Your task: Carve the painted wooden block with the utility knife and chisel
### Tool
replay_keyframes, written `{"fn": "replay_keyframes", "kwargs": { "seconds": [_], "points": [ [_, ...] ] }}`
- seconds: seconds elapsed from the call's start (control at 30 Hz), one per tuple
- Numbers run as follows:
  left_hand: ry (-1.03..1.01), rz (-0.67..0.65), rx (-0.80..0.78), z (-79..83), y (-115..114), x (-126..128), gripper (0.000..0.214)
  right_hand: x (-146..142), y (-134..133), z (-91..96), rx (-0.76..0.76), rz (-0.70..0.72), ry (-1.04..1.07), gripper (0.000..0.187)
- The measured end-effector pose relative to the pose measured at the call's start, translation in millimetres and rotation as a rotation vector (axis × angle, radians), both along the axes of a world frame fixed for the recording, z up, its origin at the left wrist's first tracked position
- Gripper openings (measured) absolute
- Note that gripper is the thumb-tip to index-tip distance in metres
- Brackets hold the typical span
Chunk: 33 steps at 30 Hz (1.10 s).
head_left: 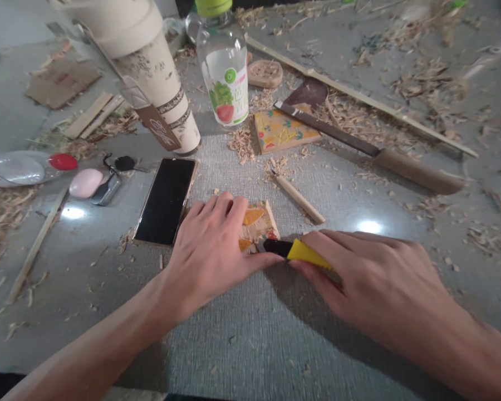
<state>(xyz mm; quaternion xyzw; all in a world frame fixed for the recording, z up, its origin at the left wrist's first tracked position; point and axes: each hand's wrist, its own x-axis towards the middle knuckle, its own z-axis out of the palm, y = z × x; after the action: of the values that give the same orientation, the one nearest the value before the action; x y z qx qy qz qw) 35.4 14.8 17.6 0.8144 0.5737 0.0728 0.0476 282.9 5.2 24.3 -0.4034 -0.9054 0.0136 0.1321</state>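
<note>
My left hand (pixel 211 250) presses on a small carved wooden block (pixel 261 220) with orange and red painted patches. Its fingers lie over the block's left part and hide it. My right hand (pixel 371 273) is wrapped round the yellow handle of a craft knife (pixel 309 254) with a black front section. The blade end points left and meets the near side of the block, close to my left thumb; the thumb tip touches or nearly touches the black section. A pencil (pixel 298 197) lies just beyond, and a black-screened phone (pixel 166 200) rests beside my left fingers.
Behind stand a cream tumbler (pixel 154 72) and a green-capped bottle (pixel 225 72). A patterned wooden block (pixel 284 131) lies under a long wooden-handled blade tool (pixel 359 142). Wood shavings (pixel 426 83) litter the table. A red-capped bottle (pixel 20 169) lies left of a pink object (pixel 86 184).
</note>
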Motion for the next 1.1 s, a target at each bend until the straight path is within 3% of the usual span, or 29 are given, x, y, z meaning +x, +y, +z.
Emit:
{"fn": "replay_keyframes", "kwargs": {
  "seconds": [0.27, 0.43, 0.63, 0.9, 1.1],
  "points": [
    [-0.017, 0.016, -0.019, 2.6, -2, 3, 0.064, 1, -1, -1.7, 0.042, -0.072, -0.001, 0.030],
    [-0.024, 0.003, -0.031, 3.0, -2, 1, 0.073, 7, 6, 5.0, 0.030, -0.026, -0.013, 0.033],
    [-0.036, -0.030, -0.030, 0.8, 0, -2, 0.080, 9, 7, 8.5, -0.101, 0.064, -0.029, 0.029],
    [-0.030, -0.082, -0.019, -2.3, 0, -7, 0.086, 10, 7, 6.6, -0.142, 0.061, -0.037, 0.031],
    [-0.055, -0.098, -0.027, -1.5, 1, -5, 0.077, 9, 4, 7.4, -0.109, 0.048, -0.035, 0.031]
  ]
}}
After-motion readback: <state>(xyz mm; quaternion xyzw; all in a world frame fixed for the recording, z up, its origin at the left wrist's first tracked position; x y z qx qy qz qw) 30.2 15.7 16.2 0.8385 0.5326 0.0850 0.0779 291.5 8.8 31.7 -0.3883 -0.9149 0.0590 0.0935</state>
